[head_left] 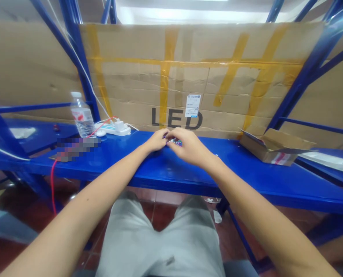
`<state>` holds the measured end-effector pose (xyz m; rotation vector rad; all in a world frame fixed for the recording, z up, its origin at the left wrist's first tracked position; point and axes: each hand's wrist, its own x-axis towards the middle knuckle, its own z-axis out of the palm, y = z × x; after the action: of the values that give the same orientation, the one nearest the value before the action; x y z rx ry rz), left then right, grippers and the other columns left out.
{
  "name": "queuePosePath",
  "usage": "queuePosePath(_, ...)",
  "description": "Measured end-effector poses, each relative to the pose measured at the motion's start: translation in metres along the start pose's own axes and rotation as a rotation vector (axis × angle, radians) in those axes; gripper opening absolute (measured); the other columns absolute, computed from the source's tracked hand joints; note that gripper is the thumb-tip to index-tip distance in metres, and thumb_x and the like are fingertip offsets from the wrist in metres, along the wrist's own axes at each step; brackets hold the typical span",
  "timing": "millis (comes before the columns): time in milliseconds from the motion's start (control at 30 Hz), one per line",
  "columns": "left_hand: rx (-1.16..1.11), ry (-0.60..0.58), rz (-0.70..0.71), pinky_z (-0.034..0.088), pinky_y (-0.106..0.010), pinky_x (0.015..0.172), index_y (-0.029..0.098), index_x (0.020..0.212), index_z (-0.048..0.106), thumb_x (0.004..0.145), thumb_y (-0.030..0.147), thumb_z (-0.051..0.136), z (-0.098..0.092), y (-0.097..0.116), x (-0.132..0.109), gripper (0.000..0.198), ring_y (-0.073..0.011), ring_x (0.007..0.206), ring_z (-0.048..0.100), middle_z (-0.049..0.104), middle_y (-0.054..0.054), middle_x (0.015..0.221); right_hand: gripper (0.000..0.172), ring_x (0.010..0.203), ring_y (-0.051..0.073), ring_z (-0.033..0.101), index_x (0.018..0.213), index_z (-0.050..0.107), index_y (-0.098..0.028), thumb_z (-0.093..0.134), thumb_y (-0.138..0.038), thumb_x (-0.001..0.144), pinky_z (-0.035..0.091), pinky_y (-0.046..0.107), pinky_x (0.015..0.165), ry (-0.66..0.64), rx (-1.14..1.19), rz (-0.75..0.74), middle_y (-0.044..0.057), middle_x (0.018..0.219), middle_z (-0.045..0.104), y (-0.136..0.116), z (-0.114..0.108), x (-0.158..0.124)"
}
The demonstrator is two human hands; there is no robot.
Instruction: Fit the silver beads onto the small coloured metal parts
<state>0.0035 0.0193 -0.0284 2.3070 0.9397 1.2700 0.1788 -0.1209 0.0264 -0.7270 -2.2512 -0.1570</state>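
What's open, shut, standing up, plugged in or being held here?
Bottle: standing, cap on.
Small box: open, flaps spread.
Power strip: white adapter plugged in.
LED cardboard: standing, taped.
Shiny thing: at the hands, mostly hidden.
Left hand: fingers bent, grip hidden.
Right hand: curled around shiny thing.

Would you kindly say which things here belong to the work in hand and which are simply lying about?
In hand:
small shiny multicoloured object, between left hand and right hand

Apparently lying about:
clear plastic bottle
white power strip
open brown cardboard box
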Motion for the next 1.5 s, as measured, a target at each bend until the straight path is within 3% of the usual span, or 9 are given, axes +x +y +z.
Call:
queuePosePath(100, -0.099, 0.058, 0.006, 0.050, -0.038, 0.091, 0.017, 0.092, 0.061, 0.073, 0.009, 0.063, 0.003, 0.001, 0.002, 0.021, -0.0206, 0.092, 0.065, 0.069, -0.004, 0.094, 0.023, 0.107, 0.027, 0.065, 0.110, 0.068, -0.011, 0.065, -0.019, 0.089, 0.049, 0.038, 0.094, -0.143, -0.126, 0.317, 0.016, 0.113, 0.071, 0.068, 0.023, 0.021)
queuePosePath(233, -0.286, 0.055, -0.041, 0.052, -0.035, 0.083, 0.017, 0.088, 0.057, 0.073, 0.012, 0.068, 0.006, 0.002, 0.004, 0.020, -0.0186, 0.085, 0.067, 0.067, -0.003, 0.088, 0.024, 0.103, 0.025, 0.067, 0.114, 0.067, -0.011, 0.064, -0.020, 0.092, 0.049, 0.031, 0.086, -0.310, -0.095, 0.368, 0.016, 0.114, 0.073, 0.104, 0.041, 0.032)
queuePosePath(367, -0.321, 0.124, -0.110, 0.051, -0.037, 0.088, 0.016, 0.085, 0.060, 0.071, 0.019, 0.076, 0.004, 0.005, 0.006, 0.022, -0.0210, 0.089, 0.067, 0.069, -0.005, 0.088, 0.018, 0.098, 0.025, 0.068, 0.104, 0.069, -0.011, 0.052, -0.016, 0.098, 0.048, 0.030, 0.082, -0.330, -0.158, 0.286, 0.016, 0.109, 0.074, 0.101, 0.046, 0.037)
queuePosePath(433, -0.408, 0.156, -0.190, 0.050, -0.038, 0.092, 0.015, 0.089, 0.063, 0.076, 0.034, 0.076, 0.001, 0.007, 0.008, 0.027, -0.0233, 0.095, 0.066, 0.071, -0.009, 0.093, 0.022, 0.100, 0.026, 0.068, 0.104, 0.069, -0.011, 0.047, -0.015, 0.100, 0.047, 0.030, 0.084, -0.337, -0.192, 0.258, 0.017, 0.111, 0.074, 0.100, 0.047, 0.037)
queuePosePath(533, -0.680, 0.119, -0.347, 0.051, -0.041, 0.093, 0.013, 0.105, 0.066, 0.088, 0.068, 0.054, -0.005, 0.011, 0.009, 0.059, -0.0295, 0.108, 0.066, 0.071, -0.017, 0.106, 0.026, 0.105, 0.026, 0.068, 0.111, 0.067, -0.010, 0.044, -0.017, 0.101, 0.046, 0.031, 0.088, -0.326, -0.236, 0.240, 0.018, 0.119, 0.072, 0.098, 0.050, 0.032)
queuePosePath(633, -0.831, 0.041, -0.405, 0.051, -0.044, 0.093, 0.012, 0.122, 0.064, 0.086, 0.083, 0.034, -0.013, 0.016, 0.008, 0.084, -0.0353, 0.119, 0.062, 0.069, -0.022, 0.118, 0.028, 0.106, 0.027, 0.067, 0.114, 0.064, -0.010, 0.041, -0.021, 0.104, 0.046, 0.032, 0.089, -0.351, -0.276, 0.229, 0.019, 0.121, 0.071, 0.094, 0.052, 0.025)
queuePosePath(800, -0.913, -0.009, -0.451, 0.054, -0.043, 0.087, 0.011, 0.132, 0.058, 0.088, 0.082, 0.019, -0.015, 0.019, 0.004, 0.093, -0.0343, 0.114, 0.065, 0.064, -0.024, 0.130, 0.030, 0.103, 0.027, 0.068, 0.117, 0.061, -0.011, 0.036, -0.024, 0.106, 0.045, 0.033, 0.086, -0.365, -0.284, 0.229, 0.019, 0.116, 0.072, 0.081, 0.051, 0.019)
queuePosePath(1200, -1.037, -0.007, -0.527, 0.053, -0.037, 0.068, 0.009, 0.122, 0.064, 0.091, 0.079, 0.025, -0.008, 0.021, 0.002, 0.086, -0.0285, 0.087, 0.069, 0.070, -0.024, 0.118, 0.035, 0.121, 0.026, 0.064, 0.132, 0.060, -0.013, 0.039, -0.023, 0.105, 0.047, 0.035, 0.099, -0.366, -0.194, 0.219, 0.017, 0.135, 0.065, 0.070, 0.055, 0.017)
queuePosePath(1500, -0.948, -0.013, -0.504, 0.054, -0.035, 0.070, 0.009, 0.103, 0.074, 0.092, 0.076, 0.031, -0.007, 0.016, 0.002, 0.080, -0.0295, 0.093, 0.070, 0.072, -0.024, 0.115, 0.034, 0.116, 0.027, 0.066, 0.121, 0.064, -0.014, 0.037, -0.026, 0.106, 0.048, 0.036, 0.095, -0.355, -0.204, 0.214, 0.017, 0.128, 0.069, 0.071, 0.059, 0.015)
